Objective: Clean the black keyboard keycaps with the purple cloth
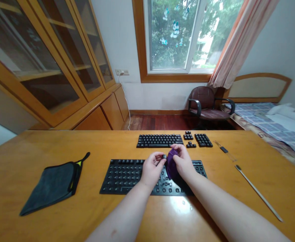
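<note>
Between its thumb and fingers, my left hand pinches a small black keycap. Close beside it, my right hand grips a purple cloth that hangs down from the fingers. Both hands are above a black keyboard whose keycaps are mostly off, with bare switches showing; a row of caps remains along its top left. My hands and the cloth hide part of its middle and right. Behind it, loose black keycaps are laid out in keyboard order, with a number pad block at the right.
A folded dark grey cloth with a black loop lies on the left of the wooden desk. To the right are a wire keycap puller and a long thin brush. Beyond the desk stands a chair.
</note>
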The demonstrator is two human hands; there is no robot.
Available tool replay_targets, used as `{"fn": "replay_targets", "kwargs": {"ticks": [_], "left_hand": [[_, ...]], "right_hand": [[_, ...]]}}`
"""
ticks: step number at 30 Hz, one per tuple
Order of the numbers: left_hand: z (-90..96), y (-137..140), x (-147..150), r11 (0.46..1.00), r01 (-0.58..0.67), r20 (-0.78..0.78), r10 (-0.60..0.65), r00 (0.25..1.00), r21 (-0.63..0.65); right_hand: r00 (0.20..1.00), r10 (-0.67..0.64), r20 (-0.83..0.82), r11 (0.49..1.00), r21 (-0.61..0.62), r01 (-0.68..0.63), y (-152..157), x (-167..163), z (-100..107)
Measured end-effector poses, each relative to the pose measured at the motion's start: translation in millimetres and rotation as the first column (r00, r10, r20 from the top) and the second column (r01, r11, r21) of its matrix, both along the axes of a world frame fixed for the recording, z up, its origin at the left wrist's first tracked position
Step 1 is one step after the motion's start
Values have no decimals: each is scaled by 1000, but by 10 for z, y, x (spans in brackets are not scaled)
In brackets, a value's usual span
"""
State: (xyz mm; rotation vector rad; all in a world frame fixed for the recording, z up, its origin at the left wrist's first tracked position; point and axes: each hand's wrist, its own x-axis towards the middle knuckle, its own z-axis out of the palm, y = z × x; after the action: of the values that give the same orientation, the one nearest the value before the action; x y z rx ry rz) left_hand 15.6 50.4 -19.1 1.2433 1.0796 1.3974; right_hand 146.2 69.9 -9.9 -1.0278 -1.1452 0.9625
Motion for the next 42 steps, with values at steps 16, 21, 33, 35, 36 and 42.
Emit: {"fn": "replay_targets", "kwargs": {"ticks": [16, 21, 33, 35, 36, 42], "left_hand": [[16, 50, -11, 996, -19, 125, 30, 992, -90], [61, 41, -13, 995, -50, 135, 62, 989, -86], [60, 2, 1, 999, -18, 82, 21, 996, -31], [47, -10, -1, 1000, -6, 54, 7, 998, -16], [37, -14, -4, 1000, -7, 25, 7, 1000, -3], [-1, 0, -17, 999, -47, -29, 47, 998, 23]], "right_hand": [[970, 190, -150, 958, -190, -217, -50, -34, -52], [964, 200, -175, 964, -140, -226, -58, -55, -35], [975, 172, -140, 966, -171, -195, -54, -31, -28], [979, 148, -139, 974, -153, -169, -53, -30, -14], [983, 129, -130, 979, -141, -147, -52, -28, -7], [988, 110, -108, 989, -90, -120, -64, 0, 1]]}}
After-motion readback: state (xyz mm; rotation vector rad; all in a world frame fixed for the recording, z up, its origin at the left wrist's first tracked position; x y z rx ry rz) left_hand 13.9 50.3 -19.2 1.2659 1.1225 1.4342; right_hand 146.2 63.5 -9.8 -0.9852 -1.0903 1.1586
